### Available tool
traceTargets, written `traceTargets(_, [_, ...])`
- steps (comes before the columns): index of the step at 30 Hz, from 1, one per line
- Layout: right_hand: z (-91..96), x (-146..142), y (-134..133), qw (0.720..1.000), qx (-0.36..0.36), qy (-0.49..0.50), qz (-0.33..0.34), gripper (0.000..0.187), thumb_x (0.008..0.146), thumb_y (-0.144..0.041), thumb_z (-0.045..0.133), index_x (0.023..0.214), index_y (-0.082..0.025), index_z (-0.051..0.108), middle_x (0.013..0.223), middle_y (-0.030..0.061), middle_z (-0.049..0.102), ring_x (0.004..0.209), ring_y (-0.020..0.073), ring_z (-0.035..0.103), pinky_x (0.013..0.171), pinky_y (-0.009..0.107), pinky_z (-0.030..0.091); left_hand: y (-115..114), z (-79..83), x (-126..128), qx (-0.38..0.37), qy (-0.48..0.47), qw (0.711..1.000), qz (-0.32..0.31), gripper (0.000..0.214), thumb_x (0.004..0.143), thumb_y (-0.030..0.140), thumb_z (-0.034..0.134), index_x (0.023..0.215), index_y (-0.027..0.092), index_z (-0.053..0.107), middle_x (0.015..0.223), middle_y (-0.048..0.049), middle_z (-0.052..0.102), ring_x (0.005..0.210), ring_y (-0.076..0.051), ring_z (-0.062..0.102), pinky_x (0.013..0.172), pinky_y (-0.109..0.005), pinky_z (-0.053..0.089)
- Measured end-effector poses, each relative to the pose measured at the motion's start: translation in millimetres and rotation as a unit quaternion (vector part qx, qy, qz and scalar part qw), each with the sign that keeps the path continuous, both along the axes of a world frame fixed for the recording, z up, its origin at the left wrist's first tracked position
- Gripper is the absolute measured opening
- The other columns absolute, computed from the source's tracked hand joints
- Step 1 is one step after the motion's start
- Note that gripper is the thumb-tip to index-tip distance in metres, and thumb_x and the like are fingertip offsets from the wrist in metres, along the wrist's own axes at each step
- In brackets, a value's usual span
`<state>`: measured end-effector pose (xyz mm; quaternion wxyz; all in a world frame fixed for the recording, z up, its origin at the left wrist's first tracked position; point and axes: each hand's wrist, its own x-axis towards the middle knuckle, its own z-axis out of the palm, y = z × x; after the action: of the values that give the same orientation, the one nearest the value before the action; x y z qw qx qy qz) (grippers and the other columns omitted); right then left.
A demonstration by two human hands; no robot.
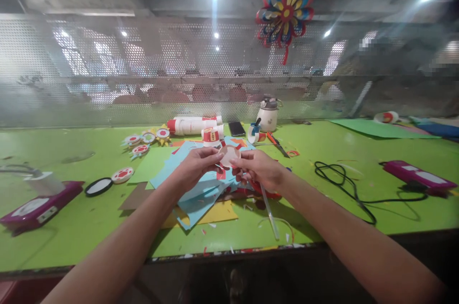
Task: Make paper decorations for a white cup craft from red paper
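Between my two hands, above the pile of paper, is a small round white disc with some red at its edge (229, 155). My left hand (201, 163) pinches its left side with thumb and fingers. On the other side, my right hand (258, 166) grips the lower right edge, fingers curled. Light blue paper sheets (195, 199) lie beneath, with a yellow sheet (220, 212) under them. A clear stick (270, 218) slants out below my right hand. Something red and curved (267, 191) lies partly hidden under that hand.
Behind the hands are a red-and-white paper cup (212, 135), a phone (236, 128), an orange cutter knife (278, 145) and a bottle (268, 115). Decorated discs (139, 150) lie left. Purple power strips (43, 203) flank both sides, with a black cable (344, 184) on the right.
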<state>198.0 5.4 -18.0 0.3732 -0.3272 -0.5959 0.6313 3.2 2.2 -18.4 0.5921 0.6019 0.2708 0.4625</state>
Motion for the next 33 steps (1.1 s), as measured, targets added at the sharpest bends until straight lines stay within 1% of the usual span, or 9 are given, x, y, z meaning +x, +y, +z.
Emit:
traceTargets(4, [2.9, -1.4, -2.4, 1.000, 0.003, 0.013, -0.007, 0.026, 0.072, -0.037, 0.074, 0.074, -0.013, 0.065, 0.065, 0.0041, 0.062, 0.053, 0.0101, 0.055, 0.044, 0.022, 0.044, 0.8, -0.2, -1.2, -0.015, -0.010, 1.000, -0.003, 0.017, 0.077, 0.027, 0.068, 0.075, 0.010, 0.067, 0.074, -0.0055, 0.064, 0.065, -0.012, 0.058, 0.063, -0.026, 0.046])
traceTargets(10, [4.2, -5.5, -6.6, 0.998, 0.028, -0.027, -0.042, 0.030, 0.065, -0.040, 0.077, 0.070, -0.014, 0.063, 0.066, 0.0043, 0.064, 0.054, 0.0111, 0.056, 0.044, 0.023, 0.041, 2.8, -3.8, -1.1, -0.079, 0.016, 0.995, -0.052, 0.020, 0.077, 0.028, 0.068, 0.080, 0.009, 0.067, 0.071, -0.0050, 0.063, 0.061, -0.010, 0.058, 0.059, -0.024, 0.043])
traceTargets(13, [0.0, -8.9, -4.9, 0.998, 0.015, -0.017, -0.057, 0.029, 0.063, -0.038, 0.078, 0.070, -0.013, 0.064, 0.066, 0.0048, 0.064, 0.053, 0.0116, 0.056, 0.044, 0.025, 0.041, 2.9, -4.7, 1.0, -0.092, 0.001, 0.995, -0.036, 0.025, 0.079, 0.034, 0.066, 0.081, 0.009, 0.067, 0.072, -0.0059, 0.063, 0.062, -0.011, 0.058, 0.057, -0.023, 0.042])
traceTargets(16, [-3.7, -11.5, -1.4, 0.994, 0.010, 0.021, -0.102, 0.025, 0.063, -0.034, 0.077, 0.069, -0.014, 0.063, 0.064, 0.0041, 0.064, 0.049, 0.0110, 0.055, 0.044, 0.026, 0.041, 2.4, -5.1, 2.3, -0.104, -0.035, 0.994, -0.014, 0.033, 0.082, 0.043, 0.059, 0.084, 0.011, 0.066, 0.076, -0.0079, 0.064, 0.067, -0.013, 0.060, 0.060, -0.025, 0.045])
traceTargets(18, [-4.7, -12.5, 0.3, 0.991, 0.017, 0.032, -0.130, 0.022, 0.065, -0.032, 0.075, 0.069, -0.014, 0.063, 0.064, 0.0039, 0.064, 0.047, 0.0107, 0.054, 0.043, 0.026, 0.042, 1.5, -4.8, 2.7, -0.098, -0.050, 0.994, -0.011, 0.030, 0.082, 0.041, 0.060, 0.086, 0.012, 0.066, 0.083, -0.0093, 0.065, 0.075, -0.016, 0.061, 0.063, -0.026, 0.046])
traceTargets(20, [-5.1, -13.2, 1.0, 0.988, 0.029, 0.028, -0.149, 0.020, 0.066, -0.032, 0.074, 0.069, -0.015, 0.062, 0.062, 0.0035, 0.064, 0.047, 0.0107, 0.054, 0.043, 0.026, 0.042, 0.3, -4.1, 3.2, -0.080, -0.045, 0.996, -0.015, 0.024, 0.077, 0.033, 0.066, 0.090, 0.012, 0.067, 0.089, -0.0101, 0.065, 0.081, -0.018, 0.061, 0.066, -0.027, 0.047])
traceTargets(23, [-7.1, -14.1, 1.6, 0.982, 0.066, 0.009, -0.178, 0.020, 0.067, -0.032, 0.072, 0.065, -0.016, 0.060, 0.061, 0.0027, 0.063, 0.047, 0.0115, 0.054, 0.044, 0.027, 0.043, -0.8, -3.3, 4.4, -0.067, -0.022, 0.997, -0.009, 0.023, 0.073, 0.026, 0.070, 0.093, 0.013, 0.067, 0.092, -0.0092, 0.064, 0.083, -0.018, 0.059, 0.066, -0.027, 0.046])
traceTargets(28, [-11.6, -14.1, 3.7, 0.968, 0.142, -0.019, -0.206, 0.018, 0.071, -0.034, 0.069, 0.068, -0.018, 0.063, 0.062, 0.0026, 0.063, 0.048, 0.0132, 0.055, 0.044, 0.028, 0.042, -0.3, -3.8, 6.0, -0.042, 0.004, 0.999, 0.008, 0.020, 0.077, 0.028, 0.067, 0.087, 0.011, 0.069, 0.089, -0.0083, 0.063, 0.081, -0.015, 0.058, 0.069, -0.026, 0.046])
traceTargets(33, [-6.1, -13.6, 0.4, 0.961, 0.134, -0.035, -0.241, 0.014, 0.073, -0.029, 0.066, 0.066, -0.019, 0.059, 0.054, 0.0004, 0.059, 0.043, 0.0133, 0.053, 0.042, 0.028, 0.041, -1.9, -3.3, 8.5, 0.007, 0.019, 0.998, 0.056, 0.026, 0.075, 0.029, 0.069, 0.095, 0.013, 0.067, 0.088, -0.0086, 0.065, 0.079, -0.017, 0.059, 0.070, -0.031, 0.048])
